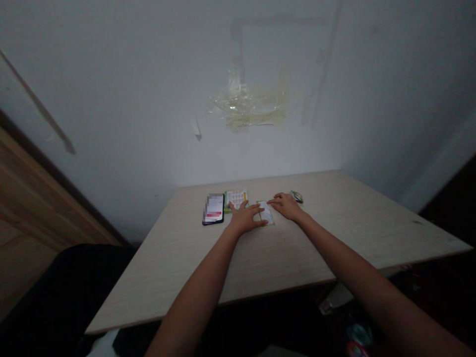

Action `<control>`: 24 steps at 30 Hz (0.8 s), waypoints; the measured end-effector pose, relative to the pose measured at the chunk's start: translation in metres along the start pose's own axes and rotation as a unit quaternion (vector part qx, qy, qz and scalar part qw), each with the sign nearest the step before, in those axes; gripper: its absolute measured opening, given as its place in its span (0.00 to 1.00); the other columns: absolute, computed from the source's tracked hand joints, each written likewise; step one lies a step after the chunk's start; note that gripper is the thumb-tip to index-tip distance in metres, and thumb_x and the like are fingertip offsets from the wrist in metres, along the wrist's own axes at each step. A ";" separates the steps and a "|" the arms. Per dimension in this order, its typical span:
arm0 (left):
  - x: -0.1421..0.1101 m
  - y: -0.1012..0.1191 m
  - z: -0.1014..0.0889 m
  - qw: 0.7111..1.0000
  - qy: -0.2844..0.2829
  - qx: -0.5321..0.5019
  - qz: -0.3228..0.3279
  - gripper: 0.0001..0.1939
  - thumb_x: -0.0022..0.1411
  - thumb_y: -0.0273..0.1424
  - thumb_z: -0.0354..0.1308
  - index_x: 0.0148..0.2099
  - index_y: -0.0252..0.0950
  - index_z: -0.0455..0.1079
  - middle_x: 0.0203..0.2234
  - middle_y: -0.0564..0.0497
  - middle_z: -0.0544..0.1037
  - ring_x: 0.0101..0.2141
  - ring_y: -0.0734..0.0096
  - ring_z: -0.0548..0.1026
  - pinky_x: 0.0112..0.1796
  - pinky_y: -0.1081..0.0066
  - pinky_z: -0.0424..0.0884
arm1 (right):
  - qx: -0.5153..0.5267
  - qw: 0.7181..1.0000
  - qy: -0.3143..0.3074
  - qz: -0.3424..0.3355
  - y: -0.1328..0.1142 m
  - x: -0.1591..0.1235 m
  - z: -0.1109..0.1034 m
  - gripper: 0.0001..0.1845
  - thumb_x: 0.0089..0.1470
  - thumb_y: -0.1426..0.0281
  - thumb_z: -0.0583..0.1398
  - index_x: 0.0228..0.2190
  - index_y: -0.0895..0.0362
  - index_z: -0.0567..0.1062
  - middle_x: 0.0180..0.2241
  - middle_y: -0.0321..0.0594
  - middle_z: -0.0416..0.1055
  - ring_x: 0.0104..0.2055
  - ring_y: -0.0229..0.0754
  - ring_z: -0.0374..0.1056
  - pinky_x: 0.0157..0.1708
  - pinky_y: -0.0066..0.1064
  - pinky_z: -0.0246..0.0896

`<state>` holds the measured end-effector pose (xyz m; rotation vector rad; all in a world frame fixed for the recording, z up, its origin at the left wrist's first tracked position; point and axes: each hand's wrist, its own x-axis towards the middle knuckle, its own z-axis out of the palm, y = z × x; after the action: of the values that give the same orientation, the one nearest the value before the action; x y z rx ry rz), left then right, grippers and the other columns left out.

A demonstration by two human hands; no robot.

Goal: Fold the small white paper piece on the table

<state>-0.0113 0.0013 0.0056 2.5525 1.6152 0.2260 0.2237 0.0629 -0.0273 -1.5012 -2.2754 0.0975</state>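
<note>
A small printed paper (266,214) with a green edge lies flat on the table. My left hand (244,218) is spread open, its fingertips on the paper's left side. My right hand (284,205) rests with fingers stretched toward the paper's upper right edge; nothing shows in its grasp. A larger printed sheet (237,197) with rows of small pictures lies behind my left hand, which covers its lower part. Left of that sheet is a phone (213,209) with a lit, partly blurred screen. Just beyond my right hand sits a small dark, greenish item (297,197), too small to name.
The pale wooden table (178,267) meets a grey wall (148,99) bearing peeling clear tape (256,106). A wooden panel (44,193) and a dark, rounded object (67,292) stand at the left. Below the table's right side, dim objects lie on the floor.
</note>
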 end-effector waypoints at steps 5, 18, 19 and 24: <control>0.000 -0.001 0.001 1.000 0.003 -0.004 0.000 0.35 0.58 0.64 0.49 0.64 0.60 0.62 0.67 0.58 0.62 0.68 0.40 0.47 0.58 0.25 0.28 | -0.008 1.000 0.004 0.025 -0.009 -0.001 0.000 0.19 0.64 0.57 0.53 0.53 0.40 0.75 0.53 0.44 0.67 0.55 0.54 0.61 0.56 0.50 0.54; 0.002 -0.004 0.004 1.000 0.019 0.010 -0.003 0.33 0.61 0.62 0.47 0.64 0.60 0.62 0.66 0.58 0.62 0.68 0.39 0.48 0.58 0.24 0.28 | 0.002 0.999 0.047 -0.009 -0.006 -0.006 0.010 0.21 0.62 0.58 0.56 0.55 0.43 0.74 0.54 0.47 0.67 0.57 0.57 0.59 0.57 0.54 0.52; 0.002 -0.004 0.005 1.000 0.022 0.013 -0.007 0.33 0.61 0.62 0.47 0.64 0.60 0.62 0.66 0.57 0.62 0.68 0.39 0.49 0.58 0.25 0.29 | 0.016 0.999 0.042 -0.014 -0.005 -0.007 0.008 0.21 0.61 0.58 0.57 0.54 0.44 0.75 0.55 0.47 0.66 0.58 0.57 0.58 0.58 0.54 0.52; 0.002 -0.005 0.006 0.999 0.039 0.020 -0.019 0.32 0.63 0.60 0.45 0.65 0.59 0.62 0.67 0.58 0.61 0.67 0.40 0.49 0.58 0.24 0.30 | 0.106 0.988 0.023 -0.108 -0.002 -0.013 0.001 0.20 0.56 0.61 0.64 0.50 0.49 0.78 0.56 0.45 0.68 0.58 0.52 0.60 0.60 0.48 0.54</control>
<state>-0.0138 0.0052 -0.0015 2.5701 1.7096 0.2957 0.2263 0.0506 -0.0316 -1.1333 -2.2936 0.2322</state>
